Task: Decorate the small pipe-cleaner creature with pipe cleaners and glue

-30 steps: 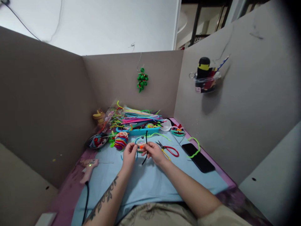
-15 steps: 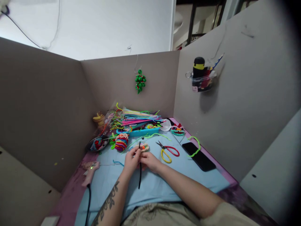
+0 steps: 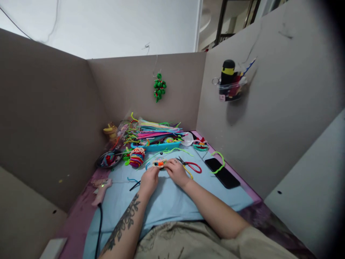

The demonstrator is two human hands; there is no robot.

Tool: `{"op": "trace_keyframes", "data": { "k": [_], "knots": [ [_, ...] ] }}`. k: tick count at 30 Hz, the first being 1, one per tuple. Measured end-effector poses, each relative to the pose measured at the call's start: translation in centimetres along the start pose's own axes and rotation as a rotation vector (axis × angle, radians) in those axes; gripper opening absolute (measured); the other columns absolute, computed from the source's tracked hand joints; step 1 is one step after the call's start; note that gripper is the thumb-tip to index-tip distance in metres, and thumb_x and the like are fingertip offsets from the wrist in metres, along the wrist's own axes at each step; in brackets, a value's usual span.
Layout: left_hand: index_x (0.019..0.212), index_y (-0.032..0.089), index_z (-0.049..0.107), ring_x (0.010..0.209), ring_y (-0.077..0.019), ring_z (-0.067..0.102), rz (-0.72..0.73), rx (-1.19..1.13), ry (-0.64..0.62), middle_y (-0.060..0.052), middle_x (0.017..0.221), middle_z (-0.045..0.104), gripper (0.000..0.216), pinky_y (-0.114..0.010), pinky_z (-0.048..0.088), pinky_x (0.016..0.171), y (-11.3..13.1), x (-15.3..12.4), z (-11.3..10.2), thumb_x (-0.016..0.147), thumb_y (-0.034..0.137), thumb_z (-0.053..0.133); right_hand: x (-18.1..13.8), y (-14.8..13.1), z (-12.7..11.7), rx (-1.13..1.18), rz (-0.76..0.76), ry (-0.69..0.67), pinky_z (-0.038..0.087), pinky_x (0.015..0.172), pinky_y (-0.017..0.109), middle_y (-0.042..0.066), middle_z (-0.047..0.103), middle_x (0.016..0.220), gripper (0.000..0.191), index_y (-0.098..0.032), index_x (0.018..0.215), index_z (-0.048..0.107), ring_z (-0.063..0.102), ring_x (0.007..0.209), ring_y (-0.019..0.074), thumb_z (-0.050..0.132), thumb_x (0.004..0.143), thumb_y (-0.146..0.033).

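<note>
Surface: light blue cloth [image 3: 172, 205] spread over a purple tabletop [image 3: 81, 212]. Grey partition walls [image 3: 48, 118] close it in on the left, back and right. White room wall above them.

Hands: left hand [image 3: 149, 181] and right hand [image 3: 176, 172] are together over the far half of the cloth. The fingertips of both are pinched on a small cream pipe-cleaner piece with an orange centre [image 3: 159, 163], the left on its left side and the right on its right. The piece sits just above the cloth, between the hands and the blue tray [image 3: 156, 146].

Change vs. 0.5 s ago: the black pipe cleaner [image 3: 134, 186] was then held between the hands, trailing toward the body. It now lies loose on the cloth, just left of the left hand. Both hands and the piece have shifted slightly away from the body.

Surroundings:
- The tray carries a bundle of mixed-colour pipe cleaners [image 3: 156, 130].
- A striped woolly figure [image 3: 137, 157] and a dark bowl [image 3: 107, 159] lie left of the tray.
- A pink glue gun [image 3: 101, 187] is at the left cloth edge, its indicator lit green.
- Scissors [image 3: 190, 165] are just right of the right hand, which hides part of their yellow handle.
- A black phone [image 3: 222, 173] is further right, with a green pipe-cleaner loop [image 3: 219, 162] across it.
- A green beaded ornament [image 3: 160, 87] hangs on the back wall.
- A clear holder [image 3: 229, 84] with a black-and-yellow bottle is on the right wall.
</note>
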State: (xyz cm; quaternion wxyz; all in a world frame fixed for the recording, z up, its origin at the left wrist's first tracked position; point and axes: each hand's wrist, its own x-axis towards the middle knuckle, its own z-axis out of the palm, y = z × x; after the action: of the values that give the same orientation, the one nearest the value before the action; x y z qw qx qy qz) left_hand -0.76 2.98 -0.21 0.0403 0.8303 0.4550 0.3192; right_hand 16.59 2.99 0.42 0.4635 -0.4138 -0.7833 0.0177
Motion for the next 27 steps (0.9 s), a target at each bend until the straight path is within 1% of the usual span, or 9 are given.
{"op": "trace_keyframes", "data": {
  "k": [6,10,13,16,19,21,22,24,27],
  "knots": [
    [0.097,0.018,0.059,0.086,-0.0193,0.055,0.01,0.029,-0.019,-0.008,0.088,0.062,0.026,-0.03,0.042,0.075,0.0,-0.1,-0.1,0.089,0.019,0.034,-0.3,-0.1,0.7,-0.054,0.001,-0.111,0.044,0.08,0.034,0.007,0.059,0.092,0.014,-0.022,0.085,0.064,0.049,0.092,0.02,0.052,0.082,-0.015],
    [0.099,0.019,0.057,0.091,-0.0185,0.055,-0.011,-0.103,0.018,-0.008,0.095,0.062,0.024,-0.03,0.042,0.08,0.0,0.0,0.0,0.088,0.021,0.036,-0.2,0.1,1.0,0.056,0.089,-0.072,0.043,0.079,0.033,0.005,0.058,0.085,0.013,-0.02,0.078,0.062,0.051,0.088,0.0185,0.052,0.08,-0.013],
    [0.092,0.018,0.058,0.085,-0.0175,0.055,-0.05,-0.207,0.079,-0.006,0.089,0.061,0.02,-0.029,0.043,0.077,0.2,0.2,-0.1,0.087,0.023,0.039,0.1,0.2,1.3,0.266,0.242,0.024,0.043,0.073,0.029,0.003,0.056,0.077,0.011,-0.019,0.071,0.061,0.052,0.077,0.0154,0.053,0.076,-0.014],
    [0.079,0.018,0.058,0.076,-0.0162,0.053,-0.061,-0.25,0.106,-0.004,0.077,0.057,0.017,-0.027,0.042,0.07,0.6,0.3,-0.1,0.084,0.023,0.043,0.4,0.0,1.9,0.601,0.468,0.086,0.04,0.056,0.023,-0.001,0.051,0.063,0.009,-0.018,0.065,0.057,0.047,0.059,0.0115,0.057,0.072,-0.023],
    [0.078,0.018,0.059,0.07,-0.0147,0.051,-0.053,-0.293,0.106,-0.003,0.073,0.054,0.017,-0.026,0.041,0.065,1.1,0.3,0.0,0.084,0.024,0.045,0.4,-0.3,2.9,1.014,0.696,0.077,0.027,0.039,0.019,-0.005,0.044,0.054,0.021,-0.018,0.064,0.052,0.032,0.043,0.0061,0.062,0.068,-0.035],
    [0.078,0.018,0.059,0.068,-0.0144,0.051,-0.06,-0.313,0.111,-0.003,0.073,0.054,0.018,-0.025,0.04,0.064,1.2,0.2,0.1,0.084,0.025,0.044,0.4,-0.4,3.2,1.158,0.78,0.051,0.02,0.036,0.018,-0.006,0.042,0.052,0.025,-0.018,0.064,0.05,0.025,0.039,0.0042,0.064,0.065,-0.039],
    [0.078,0.017,0.059,0.069,-0.0145,0.051,-0.071,-0.315,0.118,-0.003,0.074,0.054,0.018,-0.025,0.04,0.064,1.2,0.2,0.2,0.084,0.025,0.044,0.4,-0.5,3.1,1.166,0.789,0.034,0.02,0.036,0.018,-0.007,0.042,0.052,0.026,-0.017,0.065,0.051,0.025,0.038,0.0041,0.065,0.065,-0.039],
    [0.078,0.017,0.058,0.07,-0.0151,0.051,-0.108,-0.307,0.136,-0.004,0.075,0.055,0.018,-0.026,0.04,0.064,1.1,0.2,0.3,0.084,0.026,0.043,0.6,-0.4,2.4,1.06,0.725,0.016,0.026,0.038,0.018,-0.005,0.048,0.055,0.021,-0.017,0.067,0.055,0.032,0.041,0.0053,0.064,0.067,-0.036],
    [0.08,0.017,0.058,0.074,-0.0165,0.052,-0.155,-0.289,0.156,-0.005,0.077,0.057,0.019,-0.028,0.041,0.067,0.6,0.1,0.4,0.085,0.025,0.041,0.9,-0.3,0.7,0.694,0.468,0.055,0.042,0.056,0.023,0.001,0.06,0.077,0.012,-0.018,0.079,0.063,0.05,0.06,0.0104,0.062,0.071,-0.027]
  ]
}}
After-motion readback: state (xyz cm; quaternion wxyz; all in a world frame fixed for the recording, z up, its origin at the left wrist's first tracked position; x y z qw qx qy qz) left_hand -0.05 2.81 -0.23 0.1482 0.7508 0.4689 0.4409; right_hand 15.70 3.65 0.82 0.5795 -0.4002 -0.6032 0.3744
